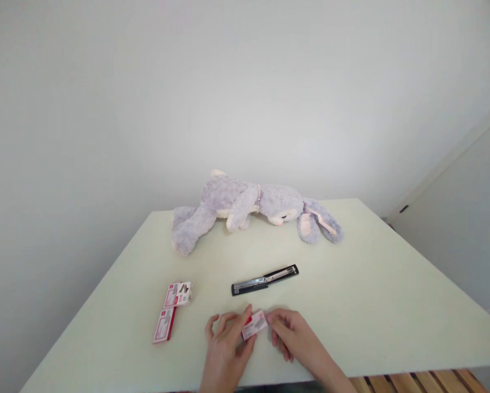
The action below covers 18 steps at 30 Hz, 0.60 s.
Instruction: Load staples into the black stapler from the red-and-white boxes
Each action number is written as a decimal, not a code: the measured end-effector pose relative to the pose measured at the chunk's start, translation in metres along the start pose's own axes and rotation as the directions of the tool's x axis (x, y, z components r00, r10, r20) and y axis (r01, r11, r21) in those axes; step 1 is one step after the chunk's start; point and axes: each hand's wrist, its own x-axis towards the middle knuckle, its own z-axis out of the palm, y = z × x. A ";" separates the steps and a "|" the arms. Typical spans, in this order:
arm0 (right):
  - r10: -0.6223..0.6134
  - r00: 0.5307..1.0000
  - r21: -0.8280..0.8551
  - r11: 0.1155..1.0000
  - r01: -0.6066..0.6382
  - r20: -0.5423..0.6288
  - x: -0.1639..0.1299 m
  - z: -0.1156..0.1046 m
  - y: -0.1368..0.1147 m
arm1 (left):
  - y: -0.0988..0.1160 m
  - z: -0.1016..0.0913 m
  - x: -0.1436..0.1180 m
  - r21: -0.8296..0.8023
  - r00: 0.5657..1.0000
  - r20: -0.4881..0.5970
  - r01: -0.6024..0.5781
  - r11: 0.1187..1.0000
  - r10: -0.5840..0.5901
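Pale green table (371, 305) against a blank white wall. At its near edge we hold a small staple box (254, 325) between both hands, left hand (225, 346) and right hand (291, 334) each pinching an end; whether it is opened we cannot tell. Beyond it the stapler (264, 280) lies swung open, seemingly unloaded. Left of the stapler sit two more boxes (171, 311); behind it, a plush rabbit (249, 207). Our forearms are cut off.

Both hands meet at six o'clock on the pale table (371, 305), the left hand (224, 344) and right hand (294, 335) pinching a small staple box (254, 325) between them. The black stapler (264, 280) lies opened flat just beyond, two more boxes (172, 308) sit at nine o'clock, and a plush rabbit (253, 207) sprawls at twelve.
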 end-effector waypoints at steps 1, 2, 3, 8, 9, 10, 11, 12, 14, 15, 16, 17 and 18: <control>-0.034 0.999 -0.081 0.996 0.033 -0.010 0.006 -0.004 -0.001 | 0.006 0.000 0.011 -0.046 0.999 0.026 -0.019 0.999 0.020; -0.069 0.997 -0.148 0.987 0.063 -0.032 0.012 -0.008 -0.002 | 0.010 0.000 0.021 -0.086 0.998 0.041 -0.034 0.996 0.038; -0.099 0.993 -0.197 0.977 0.085 -0.063 0.016 -0.014 -0.003 | 0.012 -0.001 0.029 -0.123 0.997 0.054 -0.045 0.991 0.052; -0.099 0.985 -0.295 0.954 0.054 -0.141 0.017 -0.048 0.002 | 0.004 0.000 0.039 -0.248 0.997 0.065 -0.014 0.969 0.031; -0.095 0.984 -0.316 0.948 0.044 -0.149 0.014 -0.054 0.004 | 0.002 0.001 0.038 -0.266 0.998 0.059 -0.003 0.964 0.019; -0.093 0.984 -0.338 0.941 0.035 -0.155 0.012 -0.060 0.005 | 0.001 0.002 0.037 -0.282 0.999 0.052 0.007 0.959 0.008; -0.092 0.983 -0.359 0.933 0.028 -0.162 0.009 -0.065 0.005 | 0.000 0.003 0.036 -0.296 0.999 0.045 0.013 0.955 0.000; -0.093 0.981 -0.376 0.926 0.022 -0.171 0.007 -0.069 0.003 | 0.000 0.004 0.035 -0.308 0.999 0.042 0.018 0.951 -0.005; -0.120 0.972 -0.442 0.897 0.018 -0.204 0.004 -0.072 -0.005 | 0.000 0.005 0.034 -0.326 0.999 0.045 0.029 0.945 -0.015; -0.149 0.966 -0.499 0.866 0.024 -0.212 0.004 -0.071 -0.012 | 0.000 0.005 0.034 -0.332 0.999 0.049 0.036 0.943 -0.021; -0.182 0.963 -0.569 0.822 0.037 -0.199 0.004 -0.069 -0.020 | 0.000 0.005 0.034 -0.337 0.998 0.051 0.042 0.941 -0.026; -0.214 0.964 -0.646 0.761 0.063 -0.158 0.004 -0.065 -0.028 | 0.000 0.005 0.035 -0.341 0.998 0.050 0.045 0.939 -0.030; -0.239 0.967 -0.729 0.677 0.103 -0.085 0.006 -0.059 -0.037 | 0.000 0.005 0.035 -0.345 0.998 0.047 0.046 0.938 -0.031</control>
